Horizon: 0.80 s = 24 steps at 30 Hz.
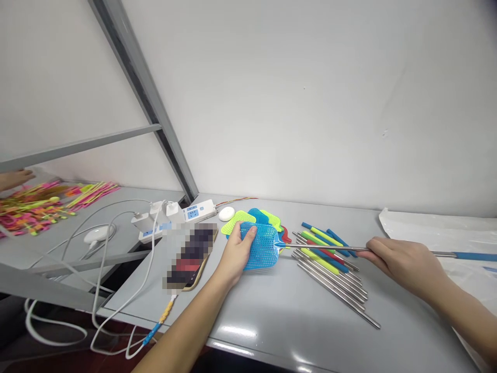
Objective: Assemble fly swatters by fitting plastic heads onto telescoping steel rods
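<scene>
A blue fly swatter [262, 247] lies level across the view, its perforated head to the left and its metal rod running right to a blue handle. My left hand [237, 253] grips the left edge of the head, thumb on top. Around the rod, past its middle, my right hand [402, 261] is closed. Beneath the rod lie bare metal rods [336, 290] and rods with coloured grips in yellow, red, green and blue [326, 250]. Loose swatter heads [237, 220] in yellow-green, blue and red are piled behind the held one, which partly hides them.
To the left lie a phone [202, 264] on a charging cable, power strips [200, 210] with plugs, and a white round object [227, 213]. A plastic sheet [411, 225] covers the right side. Beyond the metal frame [151, 103], another person's hand [15, 178] is over colourful pieces [42, 204].
</scene>
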### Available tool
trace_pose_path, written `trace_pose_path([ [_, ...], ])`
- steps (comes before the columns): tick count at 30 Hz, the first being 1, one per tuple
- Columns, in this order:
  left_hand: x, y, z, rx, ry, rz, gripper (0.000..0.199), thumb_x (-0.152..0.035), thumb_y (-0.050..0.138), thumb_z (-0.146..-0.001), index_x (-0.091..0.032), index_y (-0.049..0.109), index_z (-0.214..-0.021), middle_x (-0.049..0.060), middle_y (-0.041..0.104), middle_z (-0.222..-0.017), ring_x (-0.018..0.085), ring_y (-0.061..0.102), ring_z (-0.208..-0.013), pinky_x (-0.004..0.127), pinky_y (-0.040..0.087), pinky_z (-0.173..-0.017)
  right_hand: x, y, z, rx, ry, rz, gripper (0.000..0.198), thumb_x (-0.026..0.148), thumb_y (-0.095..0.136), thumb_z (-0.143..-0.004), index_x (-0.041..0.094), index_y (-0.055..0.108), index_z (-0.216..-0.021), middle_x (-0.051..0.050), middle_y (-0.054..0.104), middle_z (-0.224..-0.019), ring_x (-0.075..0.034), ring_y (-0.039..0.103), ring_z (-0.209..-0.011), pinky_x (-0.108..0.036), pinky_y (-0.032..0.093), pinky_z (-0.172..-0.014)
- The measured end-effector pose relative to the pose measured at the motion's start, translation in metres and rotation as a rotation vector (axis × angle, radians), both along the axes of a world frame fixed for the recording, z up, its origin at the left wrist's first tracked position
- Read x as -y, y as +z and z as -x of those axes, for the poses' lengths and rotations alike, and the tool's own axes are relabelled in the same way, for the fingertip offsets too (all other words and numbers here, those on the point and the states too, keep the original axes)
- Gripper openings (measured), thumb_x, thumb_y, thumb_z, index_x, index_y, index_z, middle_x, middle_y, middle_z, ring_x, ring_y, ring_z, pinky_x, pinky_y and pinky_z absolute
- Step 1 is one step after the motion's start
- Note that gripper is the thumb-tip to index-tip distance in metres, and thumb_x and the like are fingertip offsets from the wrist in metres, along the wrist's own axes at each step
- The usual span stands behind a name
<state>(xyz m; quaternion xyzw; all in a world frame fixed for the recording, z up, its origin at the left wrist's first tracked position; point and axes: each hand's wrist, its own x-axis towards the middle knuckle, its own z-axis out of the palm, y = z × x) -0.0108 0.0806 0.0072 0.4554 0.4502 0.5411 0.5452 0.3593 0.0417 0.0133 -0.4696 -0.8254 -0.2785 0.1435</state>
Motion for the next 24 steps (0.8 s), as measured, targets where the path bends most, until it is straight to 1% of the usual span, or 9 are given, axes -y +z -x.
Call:
trace_pose_path([
  [5,-0.003,0.004,0.005,-0.010,-0.012,0.040,0.041,-0.046,0.066,-0.080,-0.023,0.055,-0.112,0.005,0.067,-0.109,0.023,0.066,-0.093,0.037,0.053,-0.082,-0.002,0.000,0.007,0.004,0.013,0.004,0.045,0.050,0.038,-0.097,0.020,0.044,-0.064,0.004,0.045,-0.052,-0.010,0.036,-0.045,-0.027,0.014,-0.049],
  [7,-0.004,0.010,0.009,0.122,-0.032,0.115,0.044,-0.048,0.064,-0.081,-0.022,0.056,-0.116,0.008,0.067,-0.113,0.025,0.065,-0.098,0.039,0.053,-0.084,-0.004,0.000,0.009,-0.018,0.010,-0.022,0.044,0.049,0.038,-0.097,0.020,0.044,-0.064,0.005,0.045,-0.052,-0.010,0.037,-0.045,-0.027,0.015,-0.048],
  [10,-0.002,0.022,0.010,0.443,-0.082,0.184,0.052,-0.056,0.053,-0.085,-0.016,0.058,-0.119,0.013,0.065,-0.118,0.029,0.061,-0.108,0.042,0.051,-0.089,-0.005,0.001,0.011,-0.086,-0.001,-0.070,0.043,0.047,0.039,-0.098,0.020,0.045,-0.065,0.005,0.047,-0.053,-0.009,0.039,-0.045,-0.026,0.017,-0.048],
  [12,0.005,0.027,0.003,0.603,-0.076,0.147,0.058,-0.061,0.047,-0.086,-0.015,0.060,-0.118,0.014,0.064,-0.121,0.030,0.060,-0.111,0.042,0.051,-0.090,-0.004,0.002,0.013,-0.125,-0.015,-0.077,0.042,0.046,0.039,-0.098,0.020,0.046,-0.066,0.005,0.048,-0.053,-0.008,0.041,-0.045,-0.026,0.018,-0.048],
  [14,0.015,0.029,-0.012,0.679,-0.015,0.077,0.058,-0.065,0.045,-0.086,-0.019,0.061,-0.117,0.012,0.064,-0.122,0.029,0.061,-0.109,0.042,0.052,-0.087,-0.001,0.002,0.018,-0.134,-0.033,-0.060,0.040,0.045,0.040,-0.098,0.020,0.048,-0.068,0.005,0.050,-0.054,-0.009,0.042,-0.045,-0.026,0.018,-0.047],
  [16,0.025,0.027,-0.034,0.699,0.011,0.044,0.054,-0.064,0.046,-0.086,-0.022,0.062,-0.116,0.009,0.064,-0.122,0.028,0.060,-0.110,0.042,0.052,-0.086,0.003,0.004,0.024,-0.128,-0.051,-0.044,0.039,0.044,0.041,-0.098,0.020,0.050,-0.069,0.004,0.051,-0.055,-0.009,0.043,-0.046,-0.027,0.017,-0.048],
  [18,0.032,0.025,-0.054,0.672,0.017,0.029,0.049,-0.058,0.049,-0.088,-0.019,0.063,-0.113,0.012,0.065,-0.119,0.026,0.060,-0.111,0.039,0.051,-0.088,0.007,0.005,0.032,-0.119,-0.061,-0.040,0.038,0.044,0.042,-0.097,0.020,0.051,-0.069,0.003,0.053,-0.057,-0.009,0.043,-0.046,-0.028,0.016,-0.048],
  [21,0.033,0.023,-0.073,0.626,0.162,0.058,0.041,-0.050,0.055,-0.088,-0.017,0.064,-0.109,0.014,0.066,-0.118,0.024,0.061,-0.109,0.036,0.051,-0.086,0.013,0.007,0.042,-0.098,-0.070,-0.042,0.037,0.044,0.042,-0.097,0.020,0.051,-0.069,0.002,0.054,-0.058,-0.010,0.043,-0.046,-0.028,0.015,-0.049],
  [24,0.029,0.024,-0.078,0.575,0.270,0.043,0.040,-0.049,0.055,-0.088,-0.015,0.064,-0.107,0.015,0.066,-0.118,0.024,0.062,-0.107,0.034,0.050,-0.085,0.017,0.010,0.049,-0.085,-0.081,-0.049,0.037,0.043,0.041,-0.097,0.021,0.049,-0.069,0.003,0.052,-0.057,-0.011,0.041,-0.046,-0.028,0.014,-0.049],
])
